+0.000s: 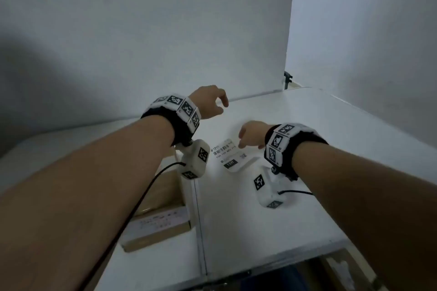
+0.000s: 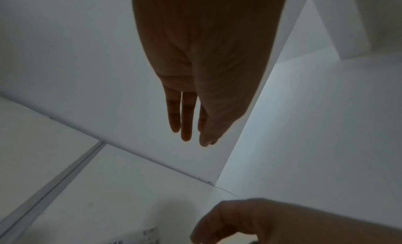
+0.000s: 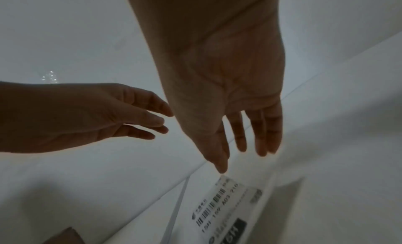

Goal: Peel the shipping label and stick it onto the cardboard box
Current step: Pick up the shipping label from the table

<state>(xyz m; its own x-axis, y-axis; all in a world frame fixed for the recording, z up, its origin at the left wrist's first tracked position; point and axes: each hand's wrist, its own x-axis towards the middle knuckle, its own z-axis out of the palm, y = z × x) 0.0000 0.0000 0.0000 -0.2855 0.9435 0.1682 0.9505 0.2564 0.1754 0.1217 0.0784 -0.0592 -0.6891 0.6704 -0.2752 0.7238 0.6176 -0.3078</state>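
A white shipping label (image 1: 233, 156) with a barcode and a black block lies flat on the white table, also seen in the right wrist view as the label (image 3: 228, 208). My right hand (image 1: 248, 136) hovers just above its far edge, fingers straight and relaxed, holding nothing; its thumb tip (image 3: 220, 168) hangs close over the label's corner. My left hand (image 1: 212, 104) is raised farther back and left, fingers loosely extended (image 2: 186, 120), empty. The brown cardboard box (image 1: 160, 210) lies under my left forearm at the near left, with a pale label on its top.
White walls (image 1: 165, 30) close the table at the back and right. A seam (image 1: 198, 220) splits the tabletop (image 1: 319, 149) between the box and the label. Black cables run from both wrist cameras. The table's front edge (image 1: 272, 264) is near me.
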